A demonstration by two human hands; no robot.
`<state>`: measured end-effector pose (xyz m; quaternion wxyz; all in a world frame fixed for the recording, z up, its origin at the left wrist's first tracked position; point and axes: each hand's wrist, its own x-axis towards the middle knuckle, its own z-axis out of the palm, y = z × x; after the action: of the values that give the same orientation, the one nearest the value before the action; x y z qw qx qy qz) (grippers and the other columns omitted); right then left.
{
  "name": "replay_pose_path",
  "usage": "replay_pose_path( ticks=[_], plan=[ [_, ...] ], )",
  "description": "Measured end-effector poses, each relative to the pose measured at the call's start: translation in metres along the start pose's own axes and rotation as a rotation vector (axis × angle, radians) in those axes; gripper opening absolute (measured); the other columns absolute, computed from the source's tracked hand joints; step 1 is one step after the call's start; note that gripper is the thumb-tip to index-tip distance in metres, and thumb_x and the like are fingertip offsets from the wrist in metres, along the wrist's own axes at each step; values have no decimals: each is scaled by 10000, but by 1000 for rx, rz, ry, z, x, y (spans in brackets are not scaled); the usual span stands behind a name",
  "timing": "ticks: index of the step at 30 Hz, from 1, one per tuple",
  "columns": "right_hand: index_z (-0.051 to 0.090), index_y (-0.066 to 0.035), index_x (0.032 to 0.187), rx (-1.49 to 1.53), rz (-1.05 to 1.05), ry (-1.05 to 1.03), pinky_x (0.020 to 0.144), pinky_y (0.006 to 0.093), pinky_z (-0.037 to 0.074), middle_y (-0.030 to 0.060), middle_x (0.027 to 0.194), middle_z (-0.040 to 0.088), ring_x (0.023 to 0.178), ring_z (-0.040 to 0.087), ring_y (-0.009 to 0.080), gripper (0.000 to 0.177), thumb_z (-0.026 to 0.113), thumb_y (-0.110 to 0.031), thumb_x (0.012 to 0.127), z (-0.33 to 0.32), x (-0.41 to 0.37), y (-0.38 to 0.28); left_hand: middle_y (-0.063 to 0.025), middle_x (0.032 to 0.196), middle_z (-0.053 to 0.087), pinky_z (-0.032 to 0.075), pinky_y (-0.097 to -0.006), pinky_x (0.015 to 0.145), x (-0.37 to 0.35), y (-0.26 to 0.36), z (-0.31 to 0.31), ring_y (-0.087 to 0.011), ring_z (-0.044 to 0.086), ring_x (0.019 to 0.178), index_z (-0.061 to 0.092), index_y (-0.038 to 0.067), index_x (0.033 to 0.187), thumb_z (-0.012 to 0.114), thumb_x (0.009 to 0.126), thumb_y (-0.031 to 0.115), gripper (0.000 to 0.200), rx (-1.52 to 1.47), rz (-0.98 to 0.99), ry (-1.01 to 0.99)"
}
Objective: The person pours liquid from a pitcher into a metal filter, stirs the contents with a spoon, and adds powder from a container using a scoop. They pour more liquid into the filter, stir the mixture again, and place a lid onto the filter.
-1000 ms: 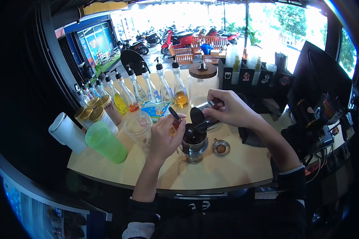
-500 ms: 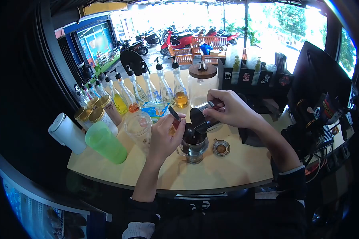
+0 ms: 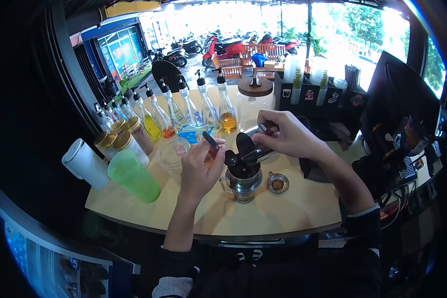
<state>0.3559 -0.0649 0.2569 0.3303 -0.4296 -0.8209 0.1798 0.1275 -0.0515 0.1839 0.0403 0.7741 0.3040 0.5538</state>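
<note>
My left hand [image 3: 202, 161] is closed on a small black spoon [image 3: 230, 159], its handle sticking up past the fingers and its round bowl at the left rim of a metal drip filter [image 3: 245, 185]. The filter stands upright on the counter and has dark contents, with a clear handle showing at its left. My right hand [image 3: 286, 133] pinches the handle of a black scoop [image 3: 246, 145], tilted over the filter. What lies in the scoop is partly hidden. To the right of the filter sits a small round metal piece [image 3: 278, 184].
Several pump bottles [image 3: 227, 111] line the back left of the counter [image 3: 283, 218]. Gold-lidded jars [image 3: 126, 144], a white canister [image 3: 85, 164], a green tumbler [image 3: 134, 176] and a clear plastic cup [image 3: 173, 151] stand at left. Behind are a wooden-lidded jar [image 3: 256, 99] and a cup organiser [image 3: 308, 97].
My left hand has moved slightly left, drawing the spoon bowl from over the filter toward its left rim. My right hand and the scoop stay nearly in place.
</note>
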Motion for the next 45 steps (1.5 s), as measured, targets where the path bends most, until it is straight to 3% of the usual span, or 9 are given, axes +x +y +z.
replay_pose_path(
  ticks=[14, 23, 25, 29, 31, 35, 37, 44, 45],
  plan=[
    [501, 47, 874, -56, -13, 22, 574, 325, 447, 141, 653, 547, 590, 505, 165, 281, 689, -154, 821, 1, 3, 1, -69, 688, 637, 470, -332, 613, -3, -3, -3, -194, 613, 649, 631, 30, 955, 636, 839, 54, 118, 2, -1, -1],
    [495, 45, 849, -67, 8, 49, 559, 326, 438, 131, 628, 529, 580, 509, 160, 276, 690, -147, 817, -7, -4, 3, -82, 697, 637, 471, -284, 600, -2, -2, 2, -158, 622, 632, 666, 5, 916, 653, 824, 37, 98, -16, -22, 15],
    [469, 14, 804, -64, -33, 83, 511, 272, 366, 52, 608, 432, 568, 388, 86, 283, 689, -162, 832, -7, -5, 7, -82, 697, 638, 471, -282, 600, -1, -3, 2, -153, 623, 629, 667, 3, 917, 650, 826, 35, 97, -28, -20, 11],
    [478, 16, 809, -85, -43, 84, 512, 271, 367, 56, 609, 433, 570, 391, 85, 277, 691, -159, 828, -11, -10, 6, -83, 697, 640, 472, -280, 601, -1, -2, 3, -150, 625, 632, 667, 1, 917, 649, 826, 32, 98, -34, -26, 11],
    [494, 39, 849, -84, -13, 64, 548, 313, 434, 131, 619, 510, 561, 494, 149, 282, 697, -155, 818, -13, -11, 3, -86, 699, 643, 474, -279, 604, -1, -3, 3, -153, 628, 636, 668, 1, 916, 651, 825, 36, 99, -26, -21, 23],
    [498, 37, 852, -35, 4, 55, 554, 311, 438, 128, 624, 515, 570, 491, 141, 276, 696, -154, 820, -12, -12, 2, -89, 703, 647, 479, -277, 611, 1, -1, 0, -155, 631, 640, 668, 0, 917, 653, 824, 40, 102, -5, -26, 27],
    [476, 3, 793, -30, -40, 80, 500, 260, 338, 16, 605, 415, 562, 376, 67, 278, 700, -158, 825, -10, -12, 0, -94, 717, 655, 484, -280, 616, 1, -1, -2, -159, 634, 645, 669, 2, 921, 654, 824, 45, 107, 22, -2, 41],
    [441, -6, 775, 29, -36, 47, 495, 267, 329, 17, 600, 379, 560, 366, 73, 310, 703, -166, 824, -3, -6, -11, -103, 723, 660, 485, -284, 614, 0, -1, -8, -162, 634, 635, 669, -7, 916, 655, 820, 40, 108, 28, -13, 52],
    [456, 14, 808, 2, -33, 27, 530, 284, 390, 68, 621, 456, 583, 436, 92, 286, 692, -146, 828, -3, -5, -12, -87, 717, 649, 468, -316, 628, -1, -3, -10, -182, 622, 654, 659, 15, 939, 640, 834, 52, 113, 38, -14, 37]
  ],
)
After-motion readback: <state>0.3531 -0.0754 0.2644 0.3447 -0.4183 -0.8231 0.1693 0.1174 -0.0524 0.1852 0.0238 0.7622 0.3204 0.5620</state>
